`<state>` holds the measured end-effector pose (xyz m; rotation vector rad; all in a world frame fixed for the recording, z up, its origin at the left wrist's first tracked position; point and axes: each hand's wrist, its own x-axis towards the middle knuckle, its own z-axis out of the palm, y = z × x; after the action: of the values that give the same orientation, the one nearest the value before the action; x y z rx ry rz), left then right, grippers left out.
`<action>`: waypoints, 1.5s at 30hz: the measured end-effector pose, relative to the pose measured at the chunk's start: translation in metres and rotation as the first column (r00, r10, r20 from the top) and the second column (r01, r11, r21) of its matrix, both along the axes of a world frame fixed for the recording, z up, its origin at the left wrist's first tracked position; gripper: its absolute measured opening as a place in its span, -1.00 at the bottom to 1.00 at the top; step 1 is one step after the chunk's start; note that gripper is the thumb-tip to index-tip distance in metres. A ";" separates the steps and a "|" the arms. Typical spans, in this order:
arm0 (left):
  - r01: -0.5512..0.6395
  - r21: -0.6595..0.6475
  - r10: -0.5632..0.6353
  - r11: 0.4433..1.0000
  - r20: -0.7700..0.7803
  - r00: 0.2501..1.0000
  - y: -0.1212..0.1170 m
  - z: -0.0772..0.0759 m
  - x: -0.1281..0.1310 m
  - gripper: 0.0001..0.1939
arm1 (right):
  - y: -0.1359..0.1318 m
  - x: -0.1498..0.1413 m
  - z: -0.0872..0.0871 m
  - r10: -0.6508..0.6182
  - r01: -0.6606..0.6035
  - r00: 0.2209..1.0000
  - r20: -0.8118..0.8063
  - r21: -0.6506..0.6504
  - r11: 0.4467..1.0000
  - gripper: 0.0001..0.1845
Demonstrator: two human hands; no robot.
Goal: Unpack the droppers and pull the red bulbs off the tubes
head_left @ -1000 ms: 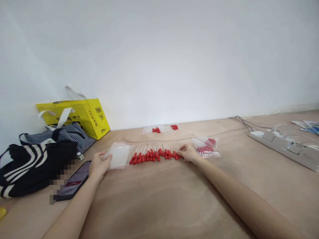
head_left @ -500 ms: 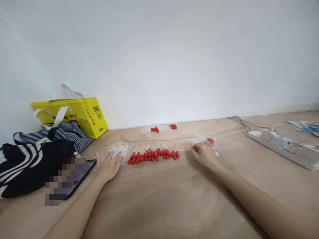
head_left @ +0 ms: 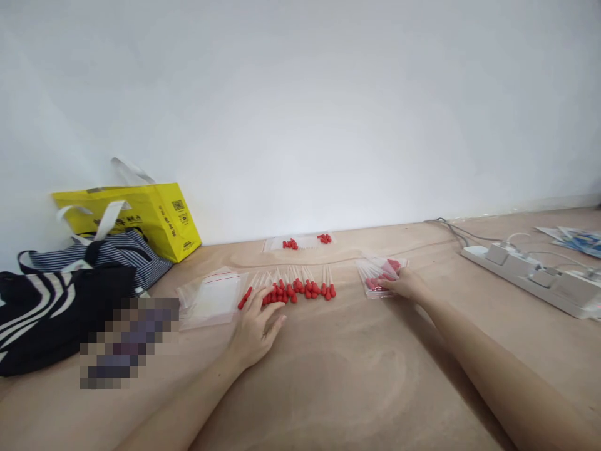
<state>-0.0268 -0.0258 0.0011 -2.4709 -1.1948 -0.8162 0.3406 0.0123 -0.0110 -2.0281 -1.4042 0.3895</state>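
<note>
Wood-look table [head_left: 300,394], large to small: yellow carrier bag [head_left: 177,232] far left; black bag w/ white stripes [head_left: 61,326] left; white power strip [head_left: 516,282] right; flat clear zip bags [head_left: 216,297] left of centre; clear zip bag w/ red-bulbed sticks inside [head_left: 370,269] right of centre; loose row of red-bulbed sticks [head_left: 293,294] mid, stems pointing far; smaller red pieces on clear plastic [head_left: 307,243] at far edge

Risks, my read: L hand [head_left: 256,332] sweeping sideways cd scatter the row or mix its groups; R hand [head_left: 406,285] dragging the filled bag by one edge cd tip sticks out if the seal's open (can't tell); too hard a press cd bend stems; flat bags are thin, cd slide or cling if the L forearm brushes them

Rel. to hands: L open, fingers apart & lightly bent over left part of row, contact unclear; rest of row just right of it, flat bags just left. R w/ fingers drawn in at near right part of filled bag, touching; firm pinch or not, can't tell. Row lies between the hands, nearer L
</note>
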 end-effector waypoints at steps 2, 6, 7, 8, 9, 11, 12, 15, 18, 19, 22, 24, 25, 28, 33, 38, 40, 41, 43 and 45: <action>0.044 -0.021 -0.045 0.999 -0.020 0.999 -0.003 0.000 0.003 -0.77 | 0.001 0.002 0.001 -0.022 0.022 0.995 -0.101 0.002 1.000 -0.64; 0.063 -0.022 -0.063 0.998 -0.006 0.998 -0.002 0.000 0.002 -0.78 | 0.005 0.002 0.005 0.004 0.031 0.967 -0.256 0.129 0.991 -0.64; 0.062 -0.016 -0.062 0.998 0.003 0.998 -0.001 0.000 0.002 -0.78 | 0.006 0.000 0.006 0.029 0.029 0.950 -0.310 0.182 0.983 -0.62; 0.067 -0.011 -0.066 0.998 0.012 0.998 -0.001 0.000 0.002 -0.78 | 0.006 -0.004 0.007 0.077 0.019 0.919 -0.388 0.239 0.971 -0.59; 0.075 -0.006 -0.074 0.997 0.023 0.997 -0.001 0.000 0.002 -0.77 | 0.005 -0.010 0.008 0.147 0.002 0.864 -0.482 0.294 0.956 -0.57; 0.099 0.006 -0.100 0.995 0.057 0.993 -0.001 0.002 0.004 -0.74 | 0.001 -0.026 0.008 0.332 -0.066 0.659 -0.675 0.388 0.919 -0.55; 0.113 0.015 -0.114 0.994 0.081 0.990 -0.003 0.003 0.005 -0.72 | -0.003 -0.037 0.008 0.404 -0.136 0.550 -0.731 0.399 0.907 -0.56; 0.158 0.065 -0.167 0.985 0.176 0.970 -0.008 0.009 0.008 -0.69 | -0.020 -0.074 0.008 0.514 -0.435 0.300 -0.804 0.364 0.824 -0.60; 0.237 0.109 -0.258 0.965 0.254 0.932 -0.014 0.012 0.012 -0.68 | -0.035 -0.108 0.007 0.525 -0.626 0.214 -0.824 0.297 0.721 -0.63; 0.272 0.104 -0.290 0.957 0.261 0.921 -0.016 0.012 0.014 -0.69 | -0.037 -0.117 0.006 0.525 -0.668 0.206 -0.826 0.273 0.692 -0.63; 0.376 -0.006 -0.365 0.927 0.220 0.905 -0.020 0.008 0.019 -0.72 | -0.040 -0.134 0.002 0.506 -0.736 0.228 -0.832 0.193 0.648 -0.61; 0.409 -0.124 -0.385 0.904 0.174 0.906 -0.023 0.004 0.023 -0.68 | -0.039 -0.138 0.000 0.467 -0.700 0.238 -0.852 0.182 0.690 -0.55; 0.409 -0.180 -0.384 0.895 0.159 0.910 -0.023 0.002 0.024 -0.64 | -0.039 -0.139 -0.001 0.439 -0.660 0.227 -0.870 0.194 0.726 -0.50; 0.345 -0.348 -0.321 0.872 0.126 0.939 -0.024 0.000 0.026 -0.56 | -0.040 -0.137 -0.002 0.371 -0.567 0.150 -0.916 0.227 0.792 -0.38; 0.211 -0.520 -0.188 0.828 0.098 0.977 -0.024 0.006 0.027 -0.54 | -0.048 -0.137 0.000 0.390 -0.638 0.187 -0.901 0.191 0.746 -0.42; 0.234 -0.516 -0.168 0.824 0.172 0.971 -0.026 0.007 0.031 -0.58 | -0.052 -0.146 -0.001 0.380 -0.555 0.319 -0.868 0.154 0.818 -0.40; 0.223 -0.490 -0.146 0.843 0.191 0.971 -0.025 0.007 0.032 -0.63 | -0.052 -0.150 -0.003 0.394 -0.537 0.346 -0.851 0.165 0.827 -0.37; 0.209 -0.467 -0.134 0.859 0.190 0.973 -0.024 0.007 0.032 -0.67 | -0.053 -0.152 -0.004 0.402 -0.534 0.358 -0.843 0.168 0.829 -0.36; 0.183 -0.408 -0.127 0.895 0.160 0.979 -0.021 0.008 0.033 -0.70 | -0.054 -0.155 -0.006 0.418 -0.533 0.365 -0.832 0.181 0.826 -0.34; 0.179 -0.341 -0.150 0.923 0.110 0.983 -0.017 0.008 0.034 -0.70 | -0.054 -0.157 -0.007 0.440 -0.537 0.355 -0.825 0.206 0.818 -0.33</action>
<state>0.0070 -0.0423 0.0096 -2.8851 -1.2679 -0.8146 0.1837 -0.0421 -0.0179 -1.0413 -1.2604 1.5310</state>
